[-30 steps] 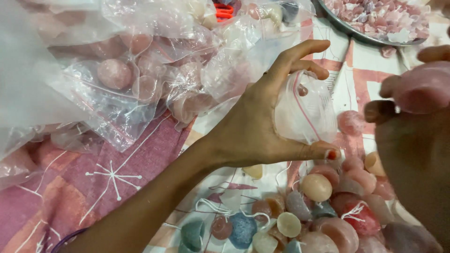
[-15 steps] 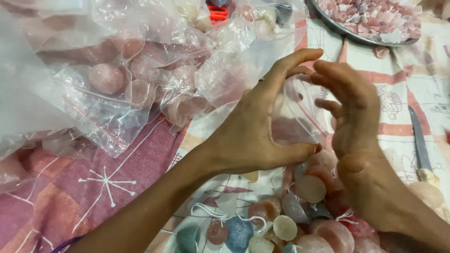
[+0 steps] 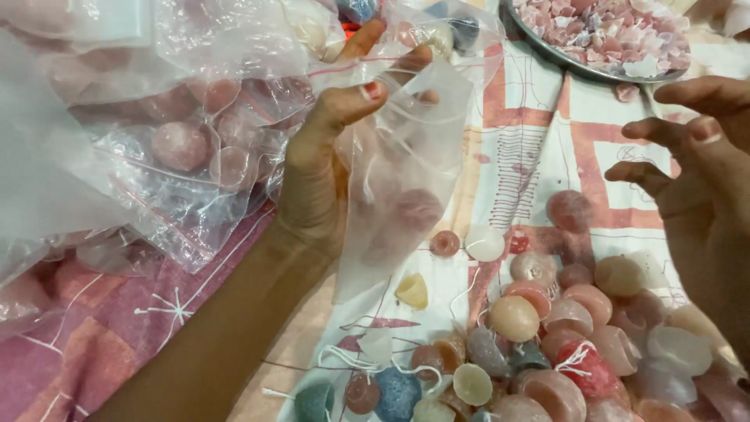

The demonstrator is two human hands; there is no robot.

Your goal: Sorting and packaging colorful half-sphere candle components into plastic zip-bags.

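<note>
A small clear zip bag (image 3: 406, 180), one pink candle inside, was pinched at its mouth by the left hand (image 3: 320, 172) at upper centre; the right hand (image 3: 695, 180) was held empty, fingers spread. Tilted, the candle might be spilled onto the candle heap (image 3: 562, 344)
</note>
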